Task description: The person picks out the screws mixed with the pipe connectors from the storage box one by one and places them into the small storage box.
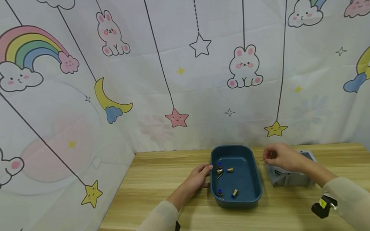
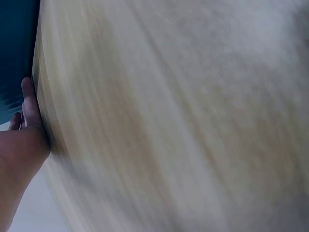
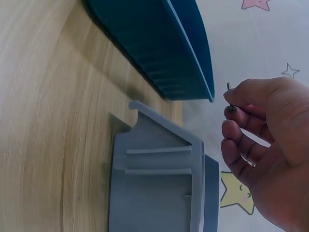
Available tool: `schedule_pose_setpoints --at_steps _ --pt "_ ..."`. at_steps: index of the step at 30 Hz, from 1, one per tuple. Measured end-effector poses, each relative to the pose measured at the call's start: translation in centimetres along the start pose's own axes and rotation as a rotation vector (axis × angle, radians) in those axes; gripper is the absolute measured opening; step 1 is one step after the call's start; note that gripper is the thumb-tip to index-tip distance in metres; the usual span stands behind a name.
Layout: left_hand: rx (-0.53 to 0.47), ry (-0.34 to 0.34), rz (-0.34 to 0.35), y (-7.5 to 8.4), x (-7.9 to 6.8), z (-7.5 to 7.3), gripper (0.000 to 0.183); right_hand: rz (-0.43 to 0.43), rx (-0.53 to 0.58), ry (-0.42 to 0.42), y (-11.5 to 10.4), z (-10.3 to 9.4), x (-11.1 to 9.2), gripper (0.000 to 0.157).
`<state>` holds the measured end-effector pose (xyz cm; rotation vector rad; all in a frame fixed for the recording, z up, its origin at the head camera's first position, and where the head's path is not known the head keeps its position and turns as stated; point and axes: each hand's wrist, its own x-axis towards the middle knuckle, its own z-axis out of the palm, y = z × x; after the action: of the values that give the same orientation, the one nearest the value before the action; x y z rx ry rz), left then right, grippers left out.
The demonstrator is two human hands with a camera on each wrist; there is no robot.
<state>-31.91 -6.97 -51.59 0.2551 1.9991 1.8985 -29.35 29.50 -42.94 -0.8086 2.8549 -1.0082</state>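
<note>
A small screw is pinched between the thumb and forefinger of my right hand, its head showing below the thumb in the right wrist view. This hand is raised over a grey plastic bin, just right of a blue tray. At the tray's left side, my left hand touches the rim and outer wall with mostly straight fingers. Inside the tray lie several brass fittings with blue collars, among them one fitting near the front, and a thin screw.
Both containers stand on a wood-grain table. Behind it hangs a white cloth printed with rainbows, rabbits and stars. The grey bin stands close beside the tray's right wall, under my right forearm.
</note>
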Motion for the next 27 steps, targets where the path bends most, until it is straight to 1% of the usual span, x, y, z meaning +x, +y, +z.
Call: schedule_pose_setpoints --at_steps 5,10,17,27 --pt "-0.001 0.003 -0.001 0.1 0.0 0.0 0.056 0.017 0.016 0.007 0.1 -0.4 -0.3 0.004" --pt "-0.009 -0.004 0.004 0.0 0.2 -0.1 0.056 0.041 0.004 0.017 0.8 -0.7 -0.6 0.004" --pt "-0.065 -0.024 0.014 -0.7 0.8 -0.2 0.057 0.058 0.0 0.026 1.4 -1.2 -1.3 0.004" --pt "-0.051 -0.013 0.002 -0.6 0.5 -0.2 0.059 0.103 -0.017 0.041 2.1 -1.7 -1.8 0.005"
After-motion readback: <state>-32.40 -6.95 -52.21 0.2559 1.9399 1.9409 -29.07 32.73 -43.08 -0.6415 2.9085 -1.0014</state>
